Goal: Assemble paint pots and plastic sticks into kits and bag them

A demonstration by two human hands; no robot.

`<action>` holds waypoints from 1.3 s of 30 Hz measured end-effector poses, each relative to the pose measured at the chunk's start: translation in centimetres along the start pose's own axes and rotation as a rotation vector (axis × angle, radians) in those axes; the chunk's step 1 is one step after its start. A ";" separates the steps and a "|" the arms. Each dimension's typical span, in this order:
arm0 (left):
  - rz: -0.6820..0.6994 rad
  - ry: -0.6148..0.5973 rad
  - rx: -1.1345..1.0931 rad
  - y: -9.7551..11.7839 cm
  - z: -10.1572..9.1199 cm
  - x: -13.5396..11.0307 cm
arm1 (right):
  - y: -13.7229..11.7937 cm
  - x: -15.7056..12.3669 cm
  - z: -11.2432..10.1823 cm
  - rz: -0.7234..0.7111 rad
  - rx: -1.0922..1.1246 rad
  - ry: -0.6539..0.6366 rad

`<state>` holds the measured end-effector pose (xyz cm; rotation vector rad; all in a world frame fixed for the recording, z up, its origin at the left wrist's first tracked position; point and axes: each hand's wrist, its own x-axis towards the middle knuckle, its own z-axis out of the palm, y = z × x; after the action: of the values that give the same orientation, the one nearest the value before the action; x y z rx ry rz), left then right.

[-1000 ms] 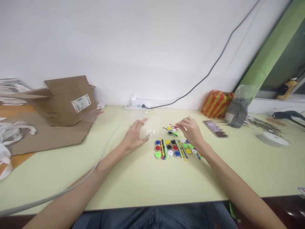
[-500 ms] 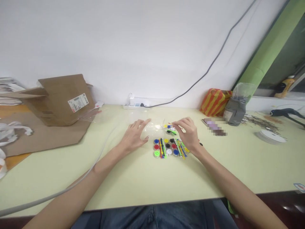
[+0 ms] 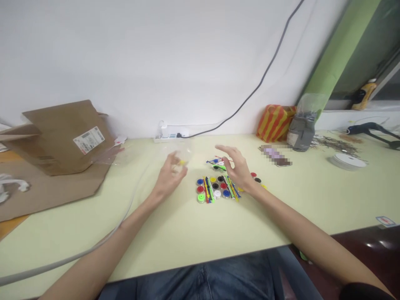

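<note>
A clear plastic bag [image 3: 186, 151] is between the fingers and thumb of my left hand [image 3: 168, 177], with a small yellow piece [image 3: 183, 162] showing through it, blurred. My right hand [image 3: 238, 168] has its fingers apart and nothing in them, over the right end of the coloured pieces. Below and between the hands lie rows of round plastic pieces [image 3: 200, 189] in several colours, with clear undersides. Thin arrow-shaped pieces [image 3: 207, 189] stand in two bundles among them. A loose group with a green arrow [image 3: 221, 167] sits farther back, beside my right fingertips.
An opened cardboard box [image 3: 62, 146] stands at left. A power strip [image 3: 170, 138] lies along the wall. To the right are a striped bag [image 3: 275, 125], a grey bag [image 3: 301, 135] and a white spool [image 3: 347, 161]. A grey cable [image 3: 128, 214] crosses my left forearm.
The yellow piece has passed from near my right fingers to the bag at my left hand. My right fingers have opened. The view has shifted somewhat.
</note>
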<state>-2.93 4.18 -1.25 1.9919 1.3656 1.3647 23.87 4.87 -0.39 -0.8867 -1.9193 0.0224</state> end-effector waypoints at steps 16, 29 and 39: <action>-0.065 -0.109 -0.416 -1.1 -0.8 0.6 | 4.9 0.0 -2.1 0.258 -0.401 -0.524; 0.229 -0.091 0.316 -1.5 -1.1 0.2 | 5.8 0.9 -3.0 0.328 -0.010 -0.089; 0.249 -0.221 0.485 0.0 -0.2 -0.4 | -0.5 0.0 0.1 0.355 0.521 -0.036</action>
<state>-3.15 3.78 -1.40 2.6122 1.4841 0.9208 23.50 4.48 -0.26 -0.8517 -1.6467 0.7199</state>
